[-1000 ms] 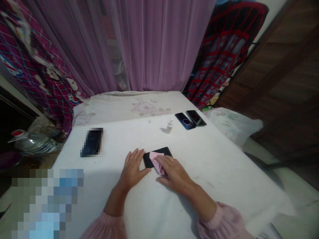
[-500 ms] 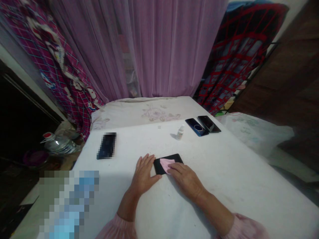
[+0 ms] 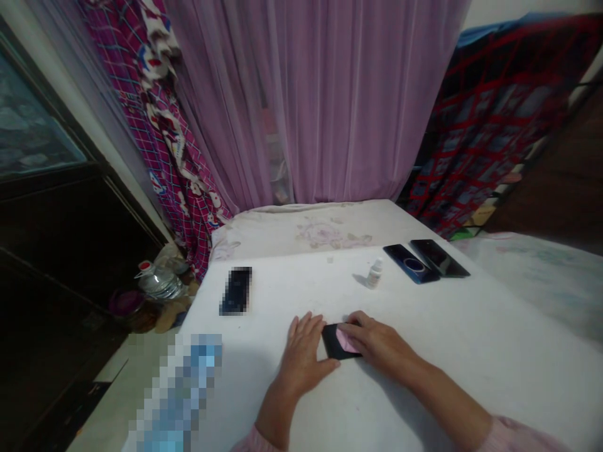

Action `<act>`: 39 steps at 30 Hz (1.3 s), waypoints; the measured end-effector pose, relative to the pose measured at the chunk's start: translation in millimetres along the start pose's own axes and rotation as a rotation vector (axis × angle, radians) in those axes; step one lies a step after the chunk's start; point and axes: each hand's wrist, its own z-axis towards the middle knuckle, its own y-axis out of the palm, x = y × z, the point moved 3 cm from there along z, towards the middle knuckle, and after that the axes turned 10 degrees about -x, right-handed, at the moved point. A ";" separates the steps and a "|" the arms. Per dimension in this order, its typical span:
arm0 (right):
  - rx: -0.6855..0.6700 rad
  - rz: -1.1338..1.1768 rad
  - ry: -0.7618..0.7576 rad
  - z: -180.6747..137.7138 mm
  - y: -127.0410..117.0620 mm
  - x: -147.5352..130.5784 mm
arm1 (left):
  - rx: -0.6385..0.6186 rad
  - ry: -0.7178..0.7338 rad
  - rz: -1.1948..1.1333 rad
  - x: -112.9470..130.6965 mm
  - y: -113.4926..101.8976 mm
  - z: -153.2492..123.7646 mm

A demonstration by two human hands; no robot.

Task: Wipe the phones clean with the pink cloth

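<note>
A black phone (image 3: pixel 332 346) lies flat on the white-covered table in front of me. My left hand (image 3: pixel 304 351) rests at its left end, fingers stretched over the cloth, with the phone's corner held between forefinger and thumb. Pressed to the dark surface is a small pink cloth (image 3: pixel 346 341), pinched under the fingers of my right hand (image 3: pixel 377 344). That hand covers the phone's right end. Beyond the hands a small white bottle (image 3: pixel 375 274) stands upright.
Two more phones, a blue one (image 3: pixel 411 263) and a dark one (image 3: pixel 440 258), lie at the back right. A pixelated dark device (image 3: pixel 237 290) lies at left, with a blurred bluish item (image 3: pixel 186 392) nearer me. A water jug (image 3: pixel 161 282) stands beyond the table's left edge.
My view has shifted, so everything sits further right and lower. My right hand, still on the pink cloth, has moved toward the phone's far edge, covering more of its right end.
</note>
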 end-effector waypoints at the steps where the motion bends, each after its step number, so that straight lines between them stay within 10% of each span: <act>1: 0.032 0.011 -0.025 -2.1 3.1 1.2 | 0.002 0.001 0.002 -0.7 0.8 0.3; 10: 0.331 0.022 -0.160 -24.0 13.8 4.1 | 0.061 0.032 0.085 -8.5 6.9 2.6; 20: 0.334 -0.064 0.457 -43.7 -8.3 31.8 | 0.116 0.084 0.161 -16.1 11.5 3.4; 30: 0.553 -0.104 0.306 -46.0 25.3 -2.4 | 0.145 0.120 0.179 -16.5 13.0 3.0; 39: 0.344 -0.040 0.512 -26.3 -2.7 25.1 | 0.165 0.116 0.141 -10.4 9.4 -0.9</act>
